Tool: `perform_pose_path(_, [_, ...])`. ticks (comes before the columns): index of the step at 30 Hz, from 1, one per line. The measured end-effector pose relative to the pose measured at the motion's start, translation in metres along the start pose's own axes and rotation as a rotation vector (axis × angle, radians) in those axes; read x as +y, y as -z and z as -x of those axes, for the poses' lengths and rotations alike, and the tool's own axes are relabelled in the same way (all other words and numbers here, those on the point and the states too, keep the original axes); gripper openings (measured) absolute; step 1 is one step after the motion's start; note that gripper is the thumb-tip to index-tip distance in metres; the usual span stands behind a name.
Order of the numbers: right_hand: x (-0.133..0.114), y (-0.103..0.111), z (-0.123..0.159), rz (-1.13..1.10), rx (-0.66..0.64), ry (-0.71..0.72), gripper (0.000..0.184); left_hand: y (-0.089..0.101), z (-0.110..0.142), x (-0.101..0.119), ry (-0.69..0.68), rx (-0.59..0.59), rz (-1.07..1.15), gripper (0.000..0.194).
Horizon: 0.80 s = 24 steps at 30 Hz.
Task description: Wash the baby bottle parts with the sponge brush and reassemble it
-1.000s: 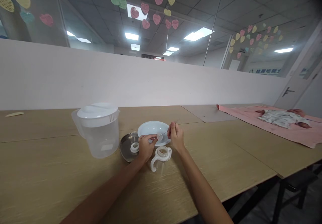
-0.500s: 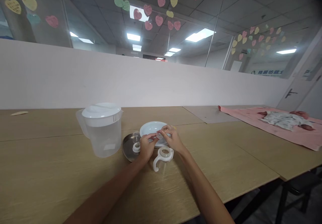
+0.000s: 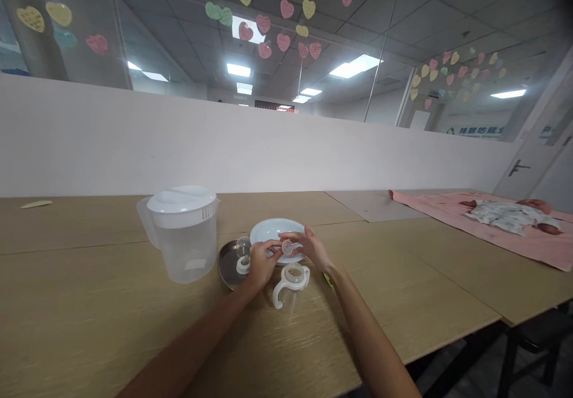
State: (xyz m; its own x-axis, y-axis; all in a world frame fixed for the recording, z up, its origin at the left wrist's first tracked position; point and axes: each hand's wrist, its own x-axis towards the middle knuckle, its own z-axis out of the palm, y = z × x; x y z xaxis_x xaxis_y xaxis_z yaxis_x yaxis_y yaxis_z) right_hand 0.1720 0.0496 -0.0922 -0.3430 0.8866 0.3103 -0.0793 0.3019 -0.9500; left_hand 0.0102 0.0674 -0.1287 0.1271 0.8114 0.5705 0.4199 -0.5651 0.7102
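Note:
Between the fingertips of my left hand [image 3: 263, 262] is a small clear round piece with a flared rim, apparently a bottle nipple [image 3: 287, 247]. My right hand [image 3: 313, 250] is close on its right side, fingers spread and pointing left; whether they touch it I cannot tell. Both hands are over the near rim of a white bowl [image 3: 271, 226]. Just below them stands a clear bottle [image 3: 293, 283] with white handles and an uncapped neck. Left of my left hand, a steel dish [image 3: 227, 265] holds a white collar ring [image 3: 243, 265] and a clear dome cap [image 3: 243, 246].
A lidded clear pitcher [image 3: 185, 240] stands to the left. A thin green item [image 3: 328, 280] lies partly hidden by my right forearm. Far right, a doll in patterned clothes [image 3: 501, 216] lies on a pink towel [image 3: 447, 219]. A white wall [image 3: 268, 153] backs the table.
My right hand held a thin rod at the nipple, then closed its fingers on the nipple, and now has them spread. The green item has come into view. My left hand keeps its pinch.

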Motion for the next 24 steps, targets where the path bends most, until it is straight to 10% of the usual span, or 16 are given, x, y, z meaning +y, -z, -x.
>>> perform_pose_path(24, [0.021,-0.007,-0.011,0.212,0.149,0.019,0.040,-0.001,0.005,0.008,-0.032,-0.042,-0.116,0.015])
